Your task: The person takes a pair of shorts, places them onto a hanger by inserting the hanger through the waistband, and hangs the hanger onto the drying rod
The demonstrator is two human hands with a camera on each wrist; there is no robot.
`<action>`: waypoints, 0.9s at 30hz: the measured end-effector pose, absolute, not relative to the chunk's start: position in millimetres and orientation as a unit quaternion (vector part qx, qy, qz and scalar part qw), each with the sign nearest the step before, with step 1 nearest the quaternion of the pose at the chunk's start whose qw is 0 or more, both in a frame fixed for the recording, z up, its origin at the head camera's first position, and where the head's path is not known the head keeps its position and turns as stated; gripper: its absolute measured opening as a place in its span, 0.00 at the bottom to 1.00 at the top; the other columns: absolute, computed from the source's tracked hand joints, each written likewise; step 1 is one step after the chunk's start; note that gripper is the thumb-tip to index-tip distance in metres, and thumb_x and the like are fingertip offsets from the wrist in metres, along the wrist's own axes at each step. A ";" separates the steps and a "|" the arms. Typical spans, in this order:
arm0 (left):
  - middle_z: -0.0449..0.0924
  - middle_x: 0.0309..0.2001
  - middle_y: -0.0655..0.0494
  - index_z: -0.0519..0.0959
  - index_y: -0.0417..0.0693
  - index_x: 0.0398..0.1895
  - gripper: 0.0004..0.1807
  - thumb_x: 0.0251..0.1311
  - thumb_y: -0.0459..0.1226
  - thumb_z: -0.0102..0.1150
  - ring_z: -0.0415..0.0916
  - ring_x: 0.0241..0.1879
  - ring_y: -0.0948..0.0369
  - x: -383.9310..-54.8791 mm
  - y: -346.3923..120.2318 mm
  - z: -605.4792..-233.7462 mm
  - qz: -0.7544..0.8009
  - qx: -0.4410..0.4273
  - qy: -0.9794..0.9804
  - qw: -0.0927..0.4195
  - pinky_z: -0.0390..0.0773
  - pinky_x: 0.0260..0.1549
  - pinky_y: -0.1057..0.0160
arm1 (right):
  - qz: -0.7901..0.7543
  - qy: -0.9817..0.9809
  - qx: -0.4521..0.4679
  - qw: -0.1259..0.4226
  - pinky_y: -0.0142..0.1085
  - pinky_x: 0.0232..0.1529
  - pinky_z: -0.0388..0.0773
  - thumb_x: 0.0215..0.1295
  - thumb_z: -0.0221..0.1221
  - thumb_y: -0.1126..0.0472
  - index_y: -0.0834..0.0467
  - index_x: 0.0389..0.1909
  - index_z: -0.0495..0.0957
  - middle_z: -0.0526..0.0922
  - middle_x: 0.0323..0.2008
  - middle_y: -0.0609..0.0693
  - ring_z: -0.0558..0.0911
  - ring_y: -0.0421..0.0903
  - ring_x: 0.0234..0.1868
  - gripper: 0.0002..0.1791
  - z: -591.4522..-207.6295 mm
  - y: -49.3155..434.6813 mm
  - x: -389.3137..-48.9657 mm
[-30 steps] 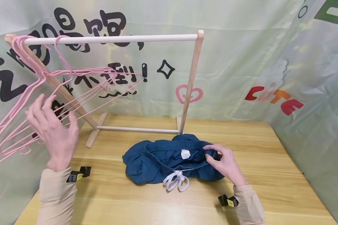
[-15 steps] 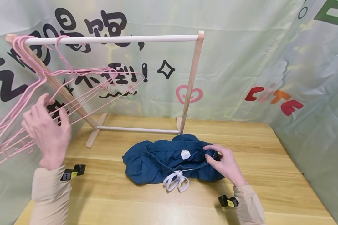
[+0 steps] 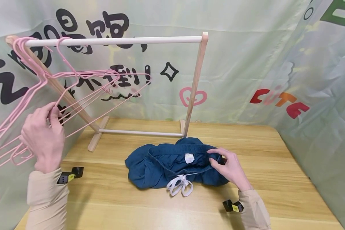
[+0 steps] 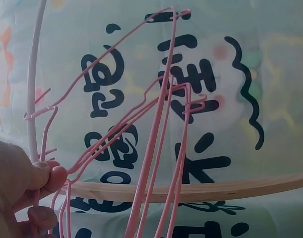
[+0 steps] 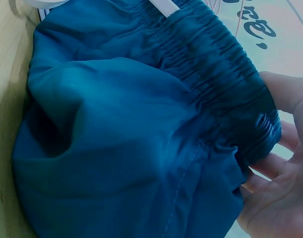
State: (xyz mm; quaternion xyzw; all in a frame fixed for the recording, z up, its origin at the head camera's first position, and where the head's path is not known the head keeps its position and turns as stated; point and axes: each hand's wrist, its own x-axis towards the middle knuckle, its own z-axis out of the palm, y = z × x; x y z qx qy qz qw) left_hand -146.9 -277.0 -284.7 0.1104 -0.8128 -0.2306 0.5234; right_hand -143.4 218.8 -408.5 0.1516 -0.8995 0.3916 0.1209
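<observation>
My left hand (image 3: 43, 134) pinches the sloping side of the nearest pink wire hanger (image 3: 66, 62). That hanger still hooks over the rack's white top bar; in the left wrist view, thumb and fingers close around the pink wire (image 4: 44, 134). Dark blue drawstring pants (image 3: 146, 166) lie bunched on the table, their elastic waistband (image 3: 178, 148) gaping upward. A white tag (image 3: 189, 158) shows inside, and a white drawstring (image 3: 179, 185) is tied in a bow at the front. At the waistband's right end, my right hand (image 3: 230, 167) holds the edge between thumb and fingers.
The wooden rack (image 3: 196, 73) with its white top bar (image 3: 118, 40) stands at the back of the table (image 3: 149, 210). Several more pink hangers (image 3: 20, 105) hang bunched at its left end. A printed curtain (image 3: 235, 57) encloses the back and sides.
My left hand has moved left and slightly down, and its spread fingers have closed on the nearest hanger, which has swung a little. The right hand and the pants have stayed put.
</observation>
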 end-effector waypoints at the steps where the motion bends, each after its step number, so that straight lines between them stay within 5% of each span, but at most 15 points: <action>1: 0.87 0.41 0.41 0.86 0.49 0.51 0.21 0.75 0.50 0.48 0.77 0.38 0.39 -146.6 -276.9 -284.3 -0.231 0.113 -0.814 0.521 0.59 0.30 0.51 | 0.393 -0.899 0.152 0.121 0.49 0.49 0.79 0.62 0.65 0.66 0.53 0.48 0.86 0.88 0.49 0.51 0.82 0.47 0.50 0.14 -408.5 218.8 -143.4; 7: 0.88 0.39 0.46 0.87 0.53 0.49 0.20 0.74 0.53 0.49 0.78 0.35 0.46 -147.3 -276.8 -284.0 -0.235 0.136 -0.814 0.513 0.49 0.28 0.68 | 0.389 -0.900 0.154 0.122 0.46 0.48 0.79 0.62 0.65 0.66 0.53 0.49 0.86 0.88 0.49 0.51 0.82 0.46 0.50 0.14 -408.7 218.4 -143.2; 10: 0.87 0.33 0.59 0.87 0.55 0.47 0.19 0.73 0.53 0.51 0.74 0.30 0.68 -148.2 -277.7 -284.3 -0.241 0.146 -0.811 0.513 0.50 0.28 0.69 | 0.385 -0.901 0.155 0.123 0.43 0.47 0.78 0.62 0.65 0.66 0.53 0.49 0.86 0.88 0.49 0.50 0.81 0.45 0.49 0.14 -408.7 218.3 -143.2; 12: 0.86 0.32 0.60 0.88 0.55 0.46 0.18 0.73 0.53 0.52 0.64 0.28 0.83 -148.4 -277.9 -284.1 -0.244 0.147 -0.810 0.513 0.51 0.28 0.69 | 0.384 -0.901 0.156 0.125 0.41 0.46 0.78 0.62 0.65 0.66 0.53 0.49 0.86 0.88 0.49 0.50 0.81 0.43 0.48 0.14 -408.9 218.3 -143.3; 14: 0.86 0.31 0.59 0.88 0.55 0.45 0.18 0.72 0.53 0.53 0.55 0.28 0.93 -148.4 -278.4 -283.7 -0.247 0.142 -0.809 0.514 0.51 0.28 0.70 | 0.384 -0.901 0.156 0.126 0.38 0.45 0.77 0.62 0.65 0.66 0.53 0.49 0.86 0.88 0.48 0.50 0.81 0.42 0.47 0.14 -409.0 218.5 -143.4; 15: 0.85 0.29 0.67 0.88 0.54 0.45 0.18 0.72 0.53 0.53 0.53 0.28 0.96 -148.3 -278.8 -283.3 -0.251 0.138 -0.809 0.514 0.51 0.28 0.71 | 0.384 -0.901 0.156 0.125 0.38 0.44 0.76 0.62 0.65 0.66 0.53 0.49 0.86 0.88 0.48 0.50 0.80 0.42 0.47 0.14 -408.9 218.5 -143.3; 17: 0.82 0.27 0.78 0.88 0.54 0.45 0.18 0.72 0.52 0.53 0.53 0.27 0.96 -148.1 -279.1 -282.5 -0.260 0.130 -0.807 0.515 0.52 0.28 0.72 | 0.385 -0.901 0.155 0.126 0.37 0.44 0.76 0.62 0.65 0.66 0.52 0.48 0.86 0.88 0.48 0.50 0.80 0.41 0.46 0.14 -408.9 218.8 -143.1; 21: 0.60 0.26 1.08 0.89 0.54 0.45 0.17 0.72 0.52 0.55 0.56 0.24 0.95 -147.1 -279.6 -279.1 -0.291 0.113 -0.797 0.517 0.52 0.29 0.74 | 0.388 -0.899 0.159 0.128 0.39 0.45 0.77 0.63 0.64 0.66 0.52 0.48 0.86 0.88 0.48 0.51 0.81 0.43 0.47 0.14 -410.0 219.1 -143.1; 27: 0.64 0.27 1.07 0.89 0.53 0.47 0.15 0.72 0.47 0.56 0.59 0.22 0.92 -144.3 -276.4 -274.0 -0.317 0.103 -0.788 0.518 0.54 0.28 0.78 | 0.388 -0.898 0.160 0.132 0.35 0.43 0.76 0.62 0.65 0.66 0.53 0.48 0.86 0.88 0.48 0.51 0.81 0.41 0.46 0.14 -410.0 218.7 -142.7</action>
